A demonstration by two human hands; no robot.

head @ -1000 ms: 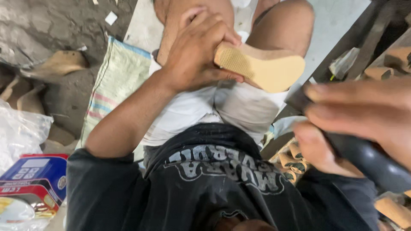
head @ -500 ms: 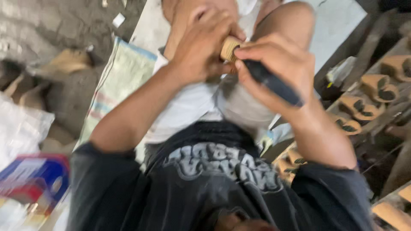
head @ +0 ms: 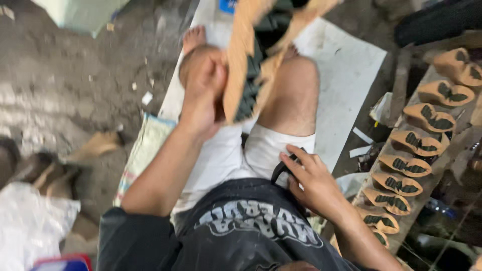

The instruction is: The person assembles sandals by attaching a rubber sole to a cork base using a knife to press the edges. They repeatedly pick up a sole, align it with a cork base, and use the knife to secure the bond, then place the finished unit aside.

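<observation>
Since half a second ago the right hand [head: 311, 183] has dropped from the tan shoe sole [head: 241, 60] to the lap, fingers loosely curled on a black strap [head: 279, 170]. Left hand [head: 203, 90] grips the sole's edge, held upright above the knee [head: 296, 85], well left of the row of soles [head: 416, 143] on the plank

Tan shoe soles [head: 409, 165] line a wooden rack [head: 401, 228], right.
</observation>
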